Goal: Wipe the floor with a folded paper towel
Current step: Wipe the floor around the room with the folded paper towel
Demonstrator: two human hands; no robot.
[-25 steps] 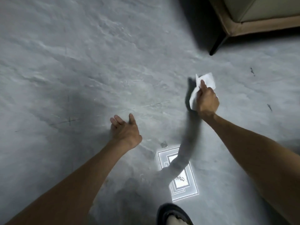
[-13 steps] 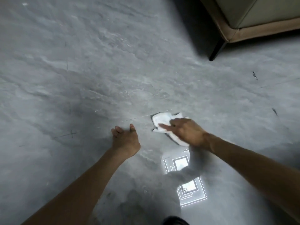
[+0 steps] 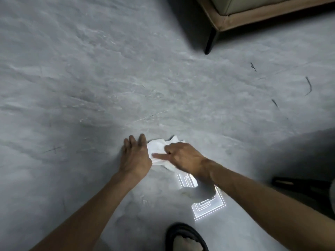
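One black sandal (image 3: 186,236) at the near edge; one bright square light reflection (image 3: 208,205) just beyond. Hands, two: left hand (image 3: 135,156) flat, fingers straight, holding nothing, touching the left edge of one crumpled white paper towel (image 3: 157,147); right hand (image 3: 183,157) atop same, index finger stretched across, other fingers curled onto it. Grey stone-look floor (image 3: 90,78) open left and ahead. Far right: one beige upholstered sofa (image 3: 262,17), one black sofa leg (image 3: 210,42).

Bare forearms (image 3: 87,211) — one foot (image 3: 186,244) in black slipper (image 3: 183,230).
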